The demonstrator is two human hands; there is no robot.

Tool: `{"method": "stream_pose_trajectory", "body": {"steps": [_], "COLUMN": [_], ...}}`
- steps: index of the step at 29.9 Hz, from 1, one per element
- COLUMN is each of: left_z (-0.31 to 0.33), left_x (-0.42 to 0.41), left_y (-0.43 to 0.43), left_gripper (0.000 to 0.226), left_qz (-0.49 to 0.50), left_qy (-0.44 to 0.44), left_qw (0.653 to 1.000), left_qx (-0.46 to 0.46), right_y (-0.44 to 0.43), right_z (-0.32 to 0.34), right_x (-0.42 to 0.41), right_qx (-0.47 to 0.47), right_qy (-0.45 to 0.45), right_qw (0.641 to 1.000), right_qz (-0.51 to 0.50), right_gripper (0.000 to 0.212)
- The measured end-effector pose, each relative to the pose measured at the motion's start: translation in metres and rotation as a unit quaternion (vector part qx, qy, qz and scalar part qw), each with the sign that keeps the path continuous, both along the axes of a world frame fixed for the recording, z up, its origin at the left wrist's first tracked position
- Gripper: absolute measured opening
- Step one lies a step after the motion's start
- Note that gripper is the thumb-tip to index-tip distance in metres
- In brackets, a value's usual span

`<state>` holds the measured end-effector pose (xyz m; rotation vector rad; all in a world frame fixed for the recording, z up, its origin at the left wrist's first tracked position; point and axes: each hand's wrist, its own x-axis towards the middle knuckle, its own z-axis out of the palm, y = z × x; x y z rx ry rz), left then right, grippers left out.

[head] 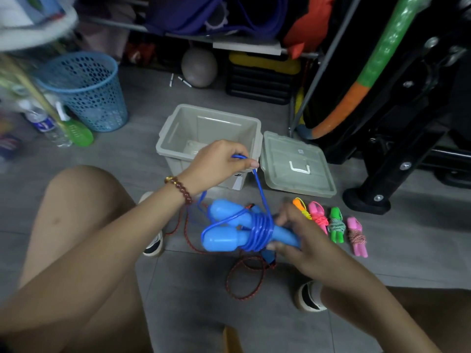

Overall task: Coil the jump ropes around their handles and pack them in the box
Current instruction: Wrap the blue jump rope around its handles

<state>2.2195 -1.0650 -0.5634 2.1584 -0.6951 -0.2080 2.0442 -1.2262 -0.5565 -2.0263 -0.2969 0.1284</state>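
Note:
My right hand [299, 238] grips the thin ends of two blue jump-rope handles [221, 239], held side by side above the floor. Blue cord [260, 231] is wound several times around their middle. My left hand [219, 161] pinches the loose end of that cord, pulled up taut over the front rim of the open grey box [173, 131]. Several coiled ropes lie in a row on the floor to the right: orange [302, 207], pink [318, 217], green [336, 225] and light pink [356, 235]. A red-black braided rope [244, 278] lies loose on the floor under my hands.
The box's grey lid [295, 164] lies flat to its right. A blue mesh basket [86, 90] and bottles [46, 123] stand at left. A black equipment stand [387, 174] and a green-orange hoop [362, 82] fill the right. A shelf rack with a grey ball [198, 67] is behind.

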Motion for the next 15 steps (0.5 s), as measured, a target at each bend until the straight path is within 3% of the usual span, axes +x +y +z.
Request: {"method": "stream_pose_trajectory", "body": {"steps": [2,6,9,15], "left_z": [-0.004,-0.004,-0.012,-0.020], "left_x": [0.003,0.002,-0.010,-0.028], "left_y": [0.001,0.000,-0.006,-0.012], "left_gripper": [0.038,0.045,0.030,0.038], "left_qz": [-0.029,-0.094,-0.160,-0.176], "left_qy": [0.033,0.089,0.115,0.137], "left_qw": [0.998,0.989,0.980,0.974], "left_qx": [-0.040,-0.071,-0.041,0.033], "right_y": [-0.007,-0.021,-0.027,-0.042], "right_z": [0.007,0.023,0.028,0.040], "right_x": [0.001,0.009,0.014,0.014], "right_qx": [0.131,0.272,0.305,0.348], "right_qy": [0.003,-0.004,-0.015,-0.042], "right_qw": [0.991,0.948,0.923,0.889], "right_qz": [-0.041,-0.167,-0.234,-0.293], "right_gripper": [0.028,0.031,0.037,0.042]}}
